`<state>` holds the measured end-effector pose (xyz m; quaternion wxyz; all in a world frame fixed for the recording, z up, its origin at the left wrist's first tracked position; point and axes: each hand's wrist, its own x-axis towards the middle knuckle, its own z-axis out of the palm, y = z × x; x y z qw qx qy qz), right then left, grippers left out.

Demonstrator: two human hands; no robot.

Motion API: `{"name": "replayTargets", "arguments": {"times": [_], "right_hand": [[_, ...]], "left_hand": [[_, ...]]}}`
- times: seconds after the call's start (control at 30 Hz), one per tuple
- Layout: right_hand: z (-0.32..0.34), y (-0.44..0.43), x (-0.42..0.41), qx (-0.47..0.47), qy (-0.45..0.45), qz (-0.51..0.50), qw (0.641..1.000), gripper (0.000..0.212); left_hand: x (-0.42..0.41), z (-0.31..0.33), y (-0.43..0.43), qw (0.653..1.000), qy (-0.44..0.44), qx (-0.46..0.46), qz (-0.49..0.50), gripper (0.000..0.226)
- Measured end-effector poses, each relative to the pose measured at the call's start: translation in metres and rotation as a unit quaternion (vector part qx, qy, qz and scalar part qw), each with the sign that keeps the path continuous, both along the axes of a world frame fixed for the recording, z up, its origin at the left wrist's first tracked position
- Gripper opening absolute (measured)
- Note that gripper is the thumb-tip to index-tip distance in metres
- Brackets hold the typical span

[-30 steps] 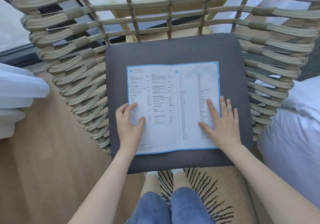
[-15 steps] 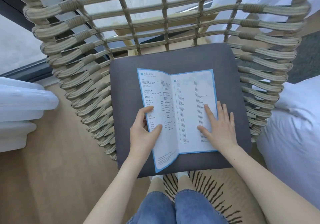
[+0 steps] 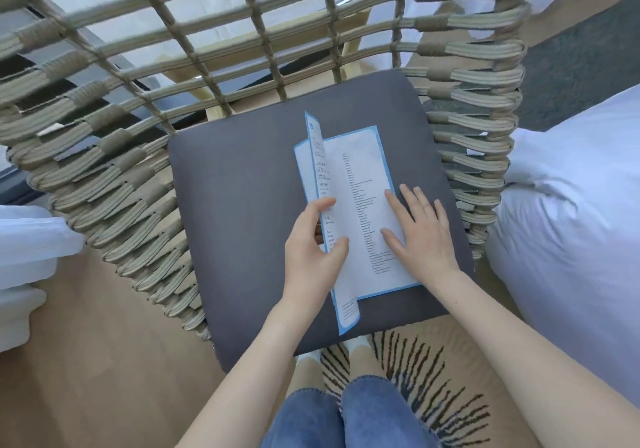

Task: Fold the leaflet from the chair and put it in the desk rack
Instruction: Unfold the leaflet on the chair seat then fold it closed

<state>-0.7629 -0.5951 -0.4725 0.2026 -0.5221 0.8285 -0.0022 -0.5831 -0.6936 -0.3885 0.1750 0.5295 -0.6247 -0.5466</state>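
A white leaflet with a blue border and printed lists lies on the grey seat cushion of a woven rope chair. Its left panel stands nearly upright along the crease. My left hand pinches that raised panel near its lower half. My right hand lies flat with fingers spread on the leaflet's right panel, pressing it to the cushion. No desk rack is in view.
White bedding bulges close on the right of the chair. More white fabric sits at the left. A striped rug and wooden floor lie below, with my jeans-clad legs at the seat's front edge.
My left hand has lifted the leaflet's left panel from flat to nearly upright, swinging it rightward over the crease. My right hand kept pressing the right panel.
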Motion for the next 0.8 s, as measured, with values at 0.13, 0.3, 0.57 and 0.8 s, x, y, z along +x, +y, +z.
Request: {"name": "replayTargets", "arguments": {"times": [0.13,0.3,0.57,0.8], "right_hand": [[-0.003,0.017,-0.019,-0.022,0.022,-0.057,0.998,0.062],[-0.017,0.033,-0.032,-0.027,0.018,-0.102,0.994,0.059],[-0.035,0.037,-0.026,-0.08,-0.04,-0.134,0.987,0.06],[-0.037,0.038,-0.026,-0.093,-0.049,-0.138,0.985,0.06]], "left_hand": [[-0.018,-0.008,0.004,0.999,-0.018,-0.014,-0.023,0.054],[-0.043,-0.027,0.009,0.996,-0.051,-0.024,-0.074,0.056],[-0.092,-0.054,0.024,0.974,-0.153,-0.072,-0.148,0.074],[-0.114,-0.07,0.033,0.945,-0.26,-0.087,-0.178,0.076]]}}
